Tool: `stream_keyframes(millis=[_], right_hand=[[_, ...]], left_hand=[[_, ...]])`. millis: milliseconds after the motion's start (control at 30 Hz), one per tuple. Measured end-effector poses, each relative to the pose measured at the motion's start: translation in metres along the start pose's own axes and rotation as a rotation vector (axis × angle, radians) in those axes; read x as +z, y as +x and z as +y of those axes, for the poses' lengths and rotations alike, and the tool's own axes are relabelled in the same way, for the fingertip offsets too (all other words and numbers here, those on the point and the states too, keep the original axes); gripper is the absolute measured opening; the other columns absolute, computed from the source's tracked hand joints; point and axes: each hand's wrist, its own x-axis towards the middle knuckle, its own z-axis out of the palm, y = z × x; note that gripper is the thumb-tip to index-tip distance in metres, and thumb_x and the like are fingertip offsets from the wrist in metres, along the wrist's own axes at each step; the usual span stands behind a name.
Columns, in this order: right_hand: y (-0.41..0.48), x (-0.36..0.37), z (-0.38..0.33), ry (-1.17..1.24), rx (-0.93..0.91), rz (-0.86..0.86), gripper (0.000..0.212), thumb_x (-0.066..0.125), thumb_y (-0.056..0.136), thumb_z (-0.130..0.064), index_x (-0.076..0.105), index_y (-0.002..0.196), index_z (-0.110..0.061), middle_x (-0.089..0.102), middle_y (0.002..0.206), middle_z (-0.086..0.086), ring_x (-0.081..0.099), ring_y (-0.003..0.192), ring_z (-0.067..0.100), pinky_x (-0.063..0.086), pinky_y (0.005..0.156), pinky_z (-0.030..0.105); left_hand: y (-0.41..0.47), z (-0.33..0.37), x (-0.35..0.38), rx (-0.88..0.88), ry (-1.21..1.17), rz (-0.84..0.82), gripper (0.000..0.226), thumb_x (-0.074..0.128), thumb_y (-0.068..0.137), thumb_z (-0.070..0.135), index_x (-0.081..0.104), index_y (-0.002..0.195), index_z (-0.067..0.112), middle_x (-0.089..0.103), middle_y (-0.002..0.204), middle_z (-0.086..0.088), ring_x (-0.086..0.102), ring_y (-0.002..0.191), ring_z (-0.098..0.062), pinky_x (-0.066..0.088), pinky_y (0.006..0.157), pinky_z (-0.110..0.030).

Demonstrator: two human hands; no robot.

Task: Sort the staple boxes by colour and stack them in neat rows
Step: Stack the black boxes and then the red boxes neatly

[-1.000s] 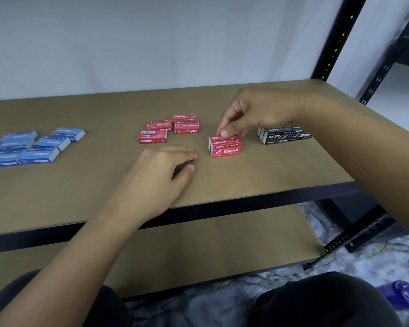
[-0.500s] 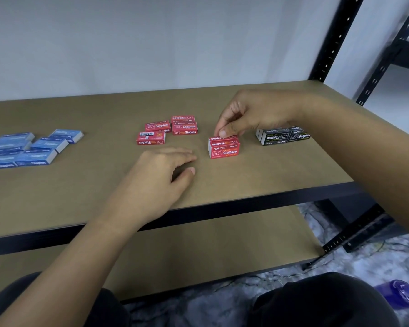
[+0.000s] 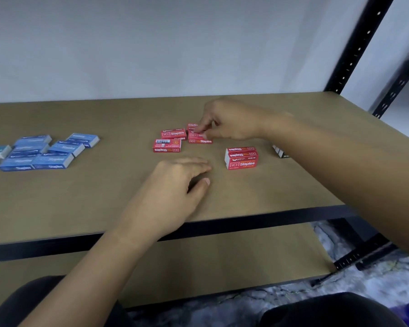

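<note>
Three colours were out on the wooden shelf board (image 3: 293,185), so biggest stuff first. Left hand (image 3: 172,187) lay on the board with loose, relaxed fingers (image 3: 198,165), holding nothing. Right hand (image 3: 232,121) reached across with its fingers curled down. Thumb and forefinger looked pinched on the top red box (image 3: 193,135); bit blurry, but that's how I read it.

Blue boxes (image 3: 45,149) sat in a messy bunch way off to the left of both hands' fingers. Loose red boxes (image 3: 170,140) lay flat just left of the right fingertips (image 3: 202,132). Red stack (image 3: 241,159), two high, stood nearer the person and to the right of those fingertips, and right of the left fingers too. Black boxes (image 3: 280,152) were mostly hidden behind the right forearm.

The pinched box lay long side left-to-right, same as the stack. My guess was a short carry back and rightward, no turning needed, and the right hand was the obvious one for it.
</note>
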Motion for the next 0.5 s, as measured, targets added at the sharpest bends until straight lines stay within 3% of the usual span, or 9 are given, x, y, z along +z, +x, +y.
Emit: stream_keyframes(millis=[67,167,233,400,500], right_hand=[[-0.002,-0.003,0.004,0.037,0.038,0.027,0.020,0.070,0.087,-0.021,0.077,0.106,-0.018,0.066,0.089,-0.010,0.055,0.074,0.000,0.041,0.067,0.008],[-0.011,-0.010,0.010,0.102,0.092,0.011,0.014,0.078,0.080,-0.027,0.078,0.093,-0.019,0.074,0.090,-0.003,0.064,0.082,0.007,0.048,0.077,0.025],[-0.016,-0.013,0.014,0.150,0.132,-0.032,0.017,0.081,0.078,-0.026,0.076,0.093,-0.018,0.075,0.089,-0.004,0.065,0.079,0.004,0.049,0.078,0.025],[-0.022,-0.013,0.018,0.300,0.223,-0.051,0.026,0.083,0.075,-0.015,0.071,0.098,-0.015,0.076,0.085,0.002,0.071,0.087,0.023,0.054,0.085,0.041],[-0.021,-0.012,0.018,0.358,0.252,-0.038,0.029,0.083,0.072,-0.009,0.071,0.099,-0.013,0.075,0.085,0.007,0.070,0.088,0.030,0.054,0.085,0.041]], left_hand=[[0.000,-0.001,0.000,0.001,-0.007,-0.001,0.034,0.059,0.092,0.027,0.065,0.124,0.021,0.062,0.129,0.012,0.052,0.121,0.002,0.031,0.104,-0.010],[0.001,-0.001,0.001,0.003,-0.004,-0.006,0.034,0.059,0.091,0.027,0.066,0.123,0.020,0.062,0.128,0.011,0.053,0.119,0.001,0.029,0.102,-0.005],[0.001,-0.001,0.001,0.004,-0.007,-0.008,0.033,0.060,0.091,0.027,0.066,0.123,0.020,0.062,0.128,0.011,0.053,0.119,0.000,0.028,0.102,-0.005],[0.000,-0.003,0.001,0.002,-0.011,-0.002,0.033,0.058,0.091,0.030,0.066,0.122,0.023,0.062,0.128,0.013,0.054,0.119,0.000,0.038,0.105,-0.018],[0.000,-0.003,0.002,0.004,-0.007,0.001,0.033,0.059,0.091,0.031,0.066,0.121,0.023,0.062,0.128,0.013,0.054,0.119,0.000,0.041,0.104,-0.021]])
